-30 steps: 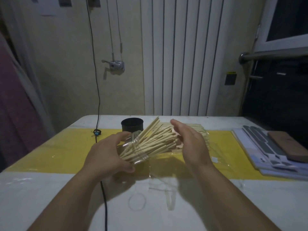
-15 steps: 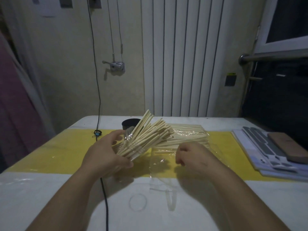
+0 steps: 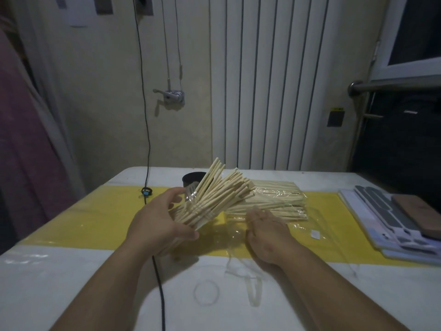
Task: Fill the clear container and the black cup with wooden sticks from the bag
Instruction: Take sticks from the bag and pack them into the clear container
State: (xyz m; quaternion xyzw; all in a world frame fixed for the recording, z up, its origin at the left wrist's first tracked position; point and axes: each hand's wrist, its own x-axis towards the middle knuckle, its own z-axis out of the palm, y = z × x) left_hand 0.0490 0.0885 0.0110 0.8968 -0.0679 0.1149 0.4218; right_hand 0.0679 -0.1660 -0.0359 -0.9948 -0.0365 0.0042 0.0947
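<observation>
On the table, head view: a yellow mat (image 3: 95, 223) runs across the white table (image 3: 71, 283), and both hands work over its middle.
Left hand (image 3: 162, 225): fingers and thumb are curled round the clear container (image 3: 191, 201), gripping it off the mat and tilted to the right.
Wooden sticks (image 3: 214, 197): a dense bundle fills the container and fans out of its mouth, up and to the right.
Right hand (image 3: 267, 235): it lies palm down with its fingertips at the near edge of the bag (image 3: 281, 201). I cannot tell whether it pinches a stick or the plastic.
Bag: it lies flat on the mat just right of the container, with many sticks inside.
Black cup (image 3: 192, 181): it stands upright behind the container, partly hidden, and its contents are not visible.
Step in hand: probably topping up the container — it looks nearly full, and the cup comes after.
Doing it well: take a small, aligned pinch of sticks and slide them in along the tilt. Hold the container low — forcing more in could spill the fan.
</observation>
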